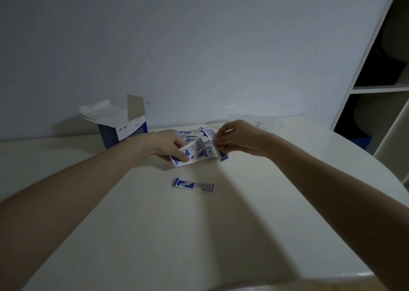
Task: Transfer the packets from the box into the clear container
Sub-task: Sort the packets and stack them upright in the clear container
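Note:
A pile of white-and-blue packets (199, 145) lies on the white table (199, 235) near the far wall. My left hand (168, 145) grips the pile's left side, thumb on top of a packet. On the right side, the fingers of my right hand (234, 139) pinch packets in the pile. One single packet (192, 185) lies flat on its own, nearer to me. The open blue-and-white box (124, 131) stands at the back left with its flaps up. The clear container (265, 122) sits behind my right hand against the wall, mostly hidden and hard to make out.
A white shelf unit (380, 87) stands to the right of the table, with dark items in its compartments. The table's rounded edge runs along the right and near side. A plain wall is right behind the table.

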`<action>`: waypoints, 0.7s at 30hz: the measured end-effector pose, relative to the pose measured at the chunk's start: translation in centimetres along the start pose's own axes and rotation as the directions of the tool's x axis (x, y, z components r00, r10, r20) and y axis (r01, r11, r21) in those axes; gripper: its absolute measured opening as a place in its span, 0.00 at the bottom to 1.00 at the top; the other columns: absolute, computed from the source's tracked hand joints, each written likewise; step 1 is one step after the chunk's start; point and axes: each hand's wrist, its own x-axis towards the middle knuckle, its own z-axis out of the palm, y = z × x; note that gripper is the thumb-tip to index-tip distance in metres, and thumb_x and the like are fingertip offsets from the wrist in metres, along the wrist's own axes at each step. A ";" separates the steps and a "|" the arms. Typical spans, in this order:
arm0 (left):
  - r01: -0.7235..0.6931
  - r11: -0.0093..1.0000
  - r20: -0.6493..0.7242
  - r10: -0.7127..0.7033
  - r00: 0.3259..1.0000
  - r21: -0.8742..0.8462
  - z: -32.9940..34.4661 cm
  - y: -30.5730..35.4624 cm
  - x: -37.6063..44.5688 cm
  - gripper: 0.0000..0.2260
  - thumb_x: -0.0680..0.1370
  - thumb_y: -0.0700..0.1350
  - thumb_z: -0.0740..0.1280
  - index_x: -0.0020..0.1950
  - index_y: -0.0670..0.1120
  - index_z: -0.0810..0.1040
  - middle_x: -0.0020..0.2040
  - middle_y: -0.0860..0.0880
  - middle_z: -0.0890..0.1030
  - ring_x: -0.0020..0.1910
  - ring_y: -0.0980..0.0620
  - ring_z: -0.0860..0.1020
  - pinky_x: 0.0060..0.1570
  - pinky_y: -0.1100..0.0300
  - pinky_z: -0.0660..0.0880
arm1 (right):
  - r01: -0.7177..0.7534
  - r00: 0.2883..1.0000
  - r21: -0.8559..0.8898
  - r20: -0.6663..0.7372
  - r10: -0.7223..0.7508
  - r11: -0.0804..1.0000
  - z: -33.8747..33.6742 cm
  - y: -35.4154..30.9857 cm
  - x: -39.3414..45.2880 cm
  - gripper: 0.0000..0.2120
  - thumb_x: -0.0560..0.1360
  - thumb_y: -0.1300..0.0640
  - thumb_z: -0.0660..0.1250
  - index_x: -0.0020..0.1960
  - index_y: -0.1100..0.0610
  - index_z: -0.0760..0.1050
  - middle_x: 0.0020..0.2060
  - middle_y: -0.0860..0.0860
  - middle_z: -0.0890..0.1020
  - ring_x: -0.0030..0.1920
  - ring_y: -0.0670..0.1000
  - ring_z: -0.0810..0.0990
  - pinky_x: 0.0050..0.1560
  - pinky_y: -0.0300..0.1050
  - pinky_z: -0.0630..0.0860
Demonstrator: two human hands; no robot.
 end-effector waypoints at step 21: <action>0.027 0.894 -0.168 -0.114 0.979 -0.448 0.2 0.3 0.3 0.08 0.75 0.41 0.70 0.53 0.42 0.80 0.39 0.48 0.81 0.36 0.54 0.77 0.40 0.63 0.75 | 0.071 0.983 0.558 -0.182 0.038 0.827 0.9 0.3 0.6 0.13 0.73 0.75 0.60 0.55 0.63 0.67 0.44 0.62 0.76 0.39 0.58 0.82 0.41 0.46 0.82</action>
